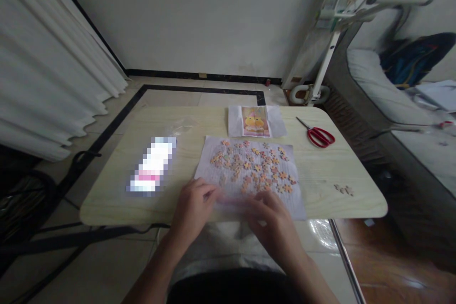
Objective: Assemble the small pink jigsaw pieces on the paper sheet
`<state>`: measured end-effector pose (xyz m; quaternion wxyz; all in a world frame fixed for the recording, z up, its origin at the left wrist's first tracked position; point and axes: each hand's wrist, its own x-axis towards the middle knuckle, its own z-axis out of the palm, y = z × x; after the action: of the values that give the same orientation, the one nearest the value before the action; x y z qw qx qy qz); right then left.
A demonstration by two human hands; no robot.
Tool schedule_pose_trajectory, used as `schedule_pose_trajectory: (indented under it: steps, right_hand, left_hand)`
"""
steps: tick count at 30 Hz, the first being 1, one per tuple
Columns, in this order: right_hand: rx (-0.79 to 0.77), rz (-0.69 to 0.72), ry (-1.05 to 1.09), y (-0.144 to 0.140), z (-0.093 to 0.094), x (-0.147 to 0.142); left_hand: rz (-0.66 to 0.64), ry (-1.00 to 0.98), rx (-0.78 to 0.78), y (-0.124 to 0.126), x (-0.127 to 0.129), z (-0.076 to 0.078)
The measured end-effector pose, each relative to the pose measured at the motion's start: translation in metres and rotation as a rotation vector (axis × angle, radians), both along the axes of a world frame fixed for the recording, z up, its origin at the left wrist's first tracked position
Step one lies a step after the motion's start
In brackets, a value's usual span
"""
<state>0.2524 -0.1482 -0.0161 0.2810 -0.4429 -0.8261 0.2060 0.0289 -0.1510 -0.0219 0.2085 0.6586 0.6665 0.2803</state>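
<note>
At lower centre, the left hand point(194, 199) and right hand point(270, 211) bend inward over the near part of the white sheet point(206, 164), too blurred to tell whether either grips anything. Just below centre, the puzzle pieces point(257, 168) lie scattered, none clearly joined, so work seems barely begun; beyond, near centre, lies a printed picture point(255, 121).
</note>
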Motion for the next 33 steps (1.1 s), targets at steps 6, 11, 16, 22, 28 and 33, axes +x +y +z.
schedule_pose_trajectory:
  steps: [6,11,16,22,28,33]
  right_hand:
    - [-0.073,-0.012,-0.016,0.0001,0.0033,-0.007]
    - [-0.076,-0.019,-0.037,0.0,0.0024,-0.0092]
    - [-0.068,-0.013,-0.069,-0.0005,0.0011,-0.0086]
    - [-0.07,-0.006,-0.072,-0.0015,0.0,-0.0083]
    - [-0.052,-0.004,-0.079,-0.0007,-0.0003,-0.0078]
    - [-0.054,-0.002,-0.095,0.0001,0.0008,-0.0078]
  left_hand:
    - [-0.002,0.077,0.04,-0.0001,0.0009,-0.0031]
    - [0.018,0.137,0.06,-0.0009,0.0014,-0.0051]
    - [0.002,0.212,0.083,-0.0021,0.002,-0.0008]
    - [-0.007,0.201,0.113,-0.0016,-0.0019,-0.0005]
    - [-0.047,0.212,0.114,-0.0062,-0.0013,0.0]
    - [-0.078,0.21,0.069,-0.0041,-0.0011,0.0005]
